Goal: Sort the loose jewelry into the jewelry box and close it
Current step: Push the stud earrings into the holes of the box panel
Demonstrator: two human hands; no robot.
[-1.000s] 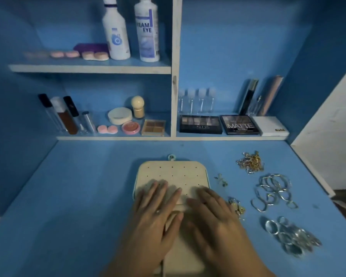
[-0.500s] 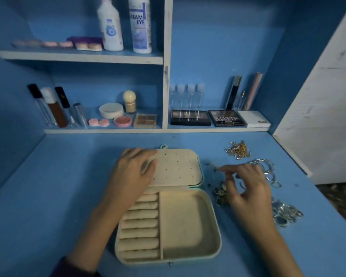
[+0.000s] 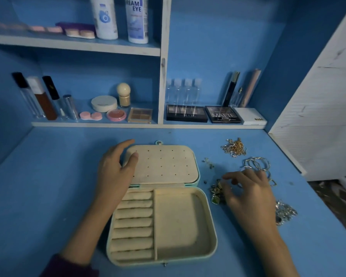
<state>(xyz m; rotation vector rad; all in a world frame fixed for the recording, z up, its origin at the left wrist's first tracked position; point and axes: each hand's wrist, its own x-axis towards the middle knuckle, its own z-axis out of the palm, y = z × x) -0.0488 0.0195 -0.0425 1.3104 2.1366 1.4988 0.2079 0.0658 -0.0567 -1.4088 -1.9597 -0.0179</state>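
Jewelry box (image 3: 212,234) open. Your left hand (image 3: 116,170) rests on its lid (image 3: 164,164), grip wide; right hand (image 3: 250,190) grip loose above earrings (image 3: 216,193).

White bottle (image 3: 137,19), upper shelf (image 3: 74,45): "EAM EYE", first letters cut off.
Black palette (image 3: 223,117), lower shelf (image 3: 188,126), right: "MATTE".
Neighbouring palette (image 3: 186,113): lettering unreadable.

hidden and cropped areas
right hand (image 3: 248,194) covers part of the silver bangles (image 3: 256,163) and small jewelry pile (image 3: 216,191); its grip is indiscernible. bottles (image 3: 106,19) cropped at top edge.
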